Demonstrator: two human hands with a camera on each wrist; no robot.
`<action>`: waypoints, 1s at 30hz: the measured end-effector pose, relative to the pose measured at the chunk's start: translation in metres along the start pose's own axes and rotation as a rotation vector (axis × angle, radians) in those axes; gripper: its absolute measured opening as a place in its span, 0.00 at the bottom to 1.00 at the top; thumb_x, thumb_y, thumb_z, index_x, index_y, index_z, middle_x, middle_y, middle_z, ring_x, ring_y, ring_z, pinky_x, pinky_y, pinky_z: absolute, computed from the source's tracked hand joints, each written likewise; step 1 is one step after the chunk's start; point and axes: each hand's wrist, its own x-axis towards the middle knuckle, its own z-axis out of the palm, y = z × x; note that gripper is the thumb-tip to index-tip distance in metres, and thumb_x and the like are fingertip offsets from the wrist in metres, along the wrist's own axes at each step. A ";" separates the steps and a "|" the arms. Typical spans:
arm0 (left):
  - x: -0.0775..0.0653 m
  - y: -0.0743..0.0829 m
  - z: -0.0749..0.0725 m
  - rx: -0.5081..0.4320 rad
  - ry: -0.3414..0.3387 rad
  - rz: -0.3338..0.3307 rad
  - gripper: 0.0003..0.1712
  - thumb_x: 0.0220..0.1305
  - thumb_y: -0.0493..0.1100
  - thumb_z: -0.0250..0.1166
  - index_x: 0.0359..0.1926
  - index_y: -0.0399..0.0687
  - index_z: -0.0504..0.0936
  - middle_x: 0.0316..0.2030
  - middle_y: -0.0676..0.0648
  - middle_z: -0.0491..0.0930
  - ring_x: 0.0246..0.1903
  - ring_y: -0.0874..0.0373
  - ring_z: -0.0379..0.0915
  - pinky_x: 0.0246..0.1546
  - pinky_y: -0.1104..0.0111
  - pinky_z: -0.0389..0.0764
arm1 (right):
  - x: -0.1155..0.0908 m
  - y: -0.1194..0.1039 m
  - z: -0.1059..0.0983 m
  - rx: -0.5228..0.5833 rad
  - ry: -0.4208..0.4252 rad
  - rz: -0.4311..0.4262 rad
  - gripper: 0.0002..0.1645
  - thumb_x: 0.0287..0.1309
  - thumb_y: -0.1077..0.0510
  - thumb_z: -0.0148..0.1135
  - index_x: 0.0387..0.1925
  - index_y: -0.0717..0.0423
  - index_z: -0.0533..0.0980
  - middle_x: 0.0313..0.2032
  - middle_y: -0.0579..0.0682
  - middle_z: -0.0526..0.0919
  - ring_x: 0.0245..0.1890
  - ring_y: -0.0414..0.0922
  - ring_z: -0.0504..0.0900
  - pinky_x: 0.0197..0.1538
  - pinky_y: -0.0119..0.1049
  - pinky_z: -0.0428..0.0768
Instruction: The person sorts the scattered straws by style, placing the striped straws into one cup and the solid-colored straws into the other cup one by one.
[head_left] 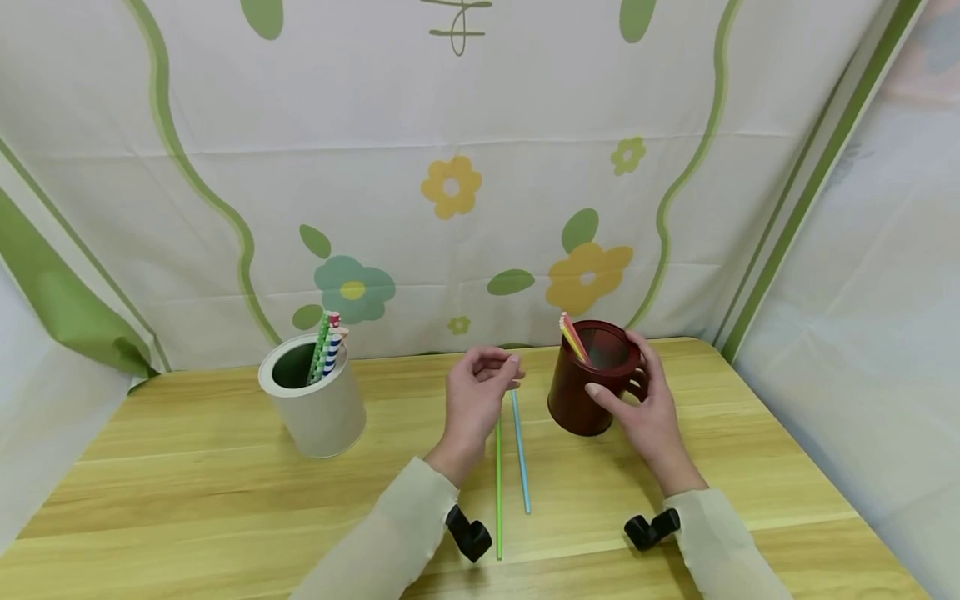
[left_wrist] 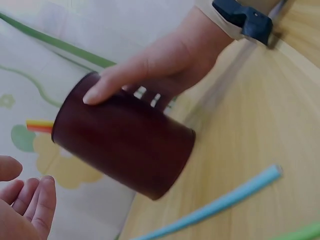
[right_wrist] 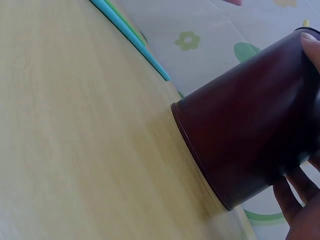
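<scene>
A dark red mug (head_left: 581, 398) stands on the table at the right, with yellow and pink straws (head_left: 573, 337) leaning out of its mouth. My right hand (head_left: 651, 408) grips it from the handle side, the thumb on the near wall; in the left wrist view the fingers pass behind the mug. Left of it, my left hand (head_left: 480, 400) hovers above the far ends of a green straw (head_left: 498, 492) and a blue straw (head_left: 521, 454) lying on the table. Its fingers are loosely bent, and the left wrist view shows nothing between thumb and fingertips.
At the left a white cup (head_left: 318, 417) holds several patterned straws (head_left: 326, 350), striped and dotted. The wooden table (head_left: 187, 500) meets a flower-printed cloth (head_left: 375, 200) along its back edge. More cloth hangs at both sides.
</scene>
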 end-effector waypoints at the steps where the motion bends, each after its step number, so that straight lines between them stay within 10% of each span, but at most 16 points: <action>1: 0.000 -0.002 -0.002 0.008 0.006 -0.001 0.07 0.73 0.35 0.71 0.46 0.35 0.84 0.39 0.42 0.87 0.38 0.56 0.89 0.44 0.67 0.90 | 0.000 0.000 0.000 -0.004 0.001 -0.002 0.56 0.63 0.62 0.77 0.83 0.29 0.58 0.66 0.46 0.72 0.57 0.39 0.78 0.60 0.23 0.74; 16: 0.000 -0.019 -0.025 0.085 0.080 -0.072 0.07 0.72 0.36 0.71 0.46 0.37 0.84 0.39 0.43 0.85 0.37 0.57 0.89 0.42 0.69 0.89 | 0.000 -0.003 -0.002 -0.048 0.020 -0.006 0.46 0.72 0.57 0.70 0.82 0.31 0.61 0.68 0.49 0.75 0.58 0.36 0.78 0.56 0.24 0.75; 30: -0.008 -0.031 -0.037 0.418 0.050 -0.226 0.15 0.65 0.42 0.78 0.45 0.38 0.84 0.35 0.46 0.81 0.31 0.55 0.80 0.33 0.68 0.78 | 0.004 -0.006 -0.005 -0.026 0.006 -0.029 0.44 0.70 0.60 0.70 0.81 0.38 0.63 0.64 0.48 0.76 0.55 0.36 0.80 0.56 0.23 0.77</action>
